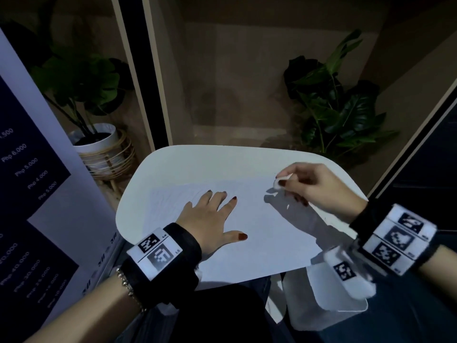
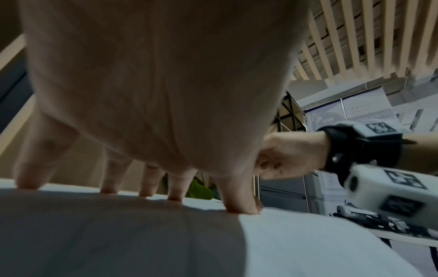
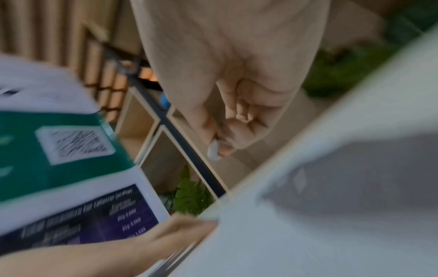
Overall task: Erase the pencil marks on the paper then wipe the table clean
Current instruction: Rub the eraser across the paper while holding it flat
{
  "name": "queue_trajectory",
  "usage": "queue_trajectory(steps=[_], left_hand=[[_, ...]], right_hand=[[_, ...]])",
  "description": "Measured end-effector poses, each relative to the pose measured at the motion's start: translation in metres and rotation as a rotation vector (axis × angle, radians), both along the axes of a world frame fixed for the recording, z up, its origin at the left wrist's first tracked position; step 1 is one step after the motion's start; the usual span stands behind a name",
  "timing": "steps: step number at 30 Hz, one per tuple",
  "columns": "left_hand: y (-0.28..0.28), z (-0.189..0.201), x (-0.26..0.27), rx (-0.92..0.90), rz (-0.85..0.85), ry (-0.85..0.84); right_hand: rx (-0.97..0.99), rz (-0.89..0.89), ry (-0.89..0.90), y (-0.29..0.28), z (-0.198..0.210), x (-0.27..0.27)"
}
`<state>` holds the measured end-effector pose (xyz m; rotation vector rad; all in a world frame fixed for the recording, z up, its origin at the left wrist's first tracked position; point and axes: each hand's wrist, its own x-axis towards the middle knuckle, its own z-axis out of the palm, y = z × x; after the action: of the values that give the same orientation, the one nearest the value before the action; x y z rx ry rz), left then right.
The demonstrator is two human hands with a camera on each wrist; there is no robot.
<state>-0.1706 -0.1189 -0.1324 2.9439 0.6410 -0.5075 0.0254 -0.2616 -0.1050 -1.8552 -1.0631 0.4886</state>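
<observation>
My right hand's [image 1: 319, 185] fingers [image 1: 282, 184] pinch a small white eraser [image 1: 278, 182], lifted just above the far right corner of the white sheet of paper [image 1: 259, 233]. My left hand [image 1: 210, 219] lies flat on that paper's left half, fingers [image 2: 175, 185] spread and fingertips pressing down. The paper covers most of the rounded white bench [image 1: 197, 159].

Left hand [image 1: 210, 219] flat on paper [image 1: 259, 233]; right hand [image 1: 319, 186] pinches eraser [image 1: 278, 183].
</observation>
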Motion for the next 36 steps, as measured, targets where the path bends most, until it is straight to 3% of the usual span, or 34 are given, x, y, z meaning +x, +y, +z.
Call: queue_trajectory(steps=[3, 6, 15, 21, 25, 31, 36], left_hand=[[0.001, 0.000, 0.002, -0.035, -0.029, -0.024], [0.003, -0.001, 0.004, -0.037, -0.073, -0.050], [0.000, 0.002, 0.005, -0.079, -0.123, 0.018], [-0.001, 0.002, 0.007, -0.097, -0.135, 0.030], [-0.002, 0.003, 0.007, -0.092, -0.139, 0.041], [-0.002, 0.001, 0.008, -0.088, -0.141, 0.055], [-0.001, 0.000, 0.007, -0.105, -0.141, 0.037]], right_hand=[[-0.138, 0.086, -0.488, 0.004, 0.025, 0.009], [-0.224, 0.197, -0.699, 0.021, 0.025, 0.005], [-0.305, 0.446, -0.729, 0.060, -0.016, -0.008], [-0.311, 0.376, -0.745, 0.067, -0.012, -0.002], [-0.298, 0.551, -0.679, 0.065, -0.012, -0.019], [-0.369, 0.397, -0.784, 0.075, -0.004, 0.001], [-0.366, 0.587, -0.692, 0.071, -0.006, -0.014]])
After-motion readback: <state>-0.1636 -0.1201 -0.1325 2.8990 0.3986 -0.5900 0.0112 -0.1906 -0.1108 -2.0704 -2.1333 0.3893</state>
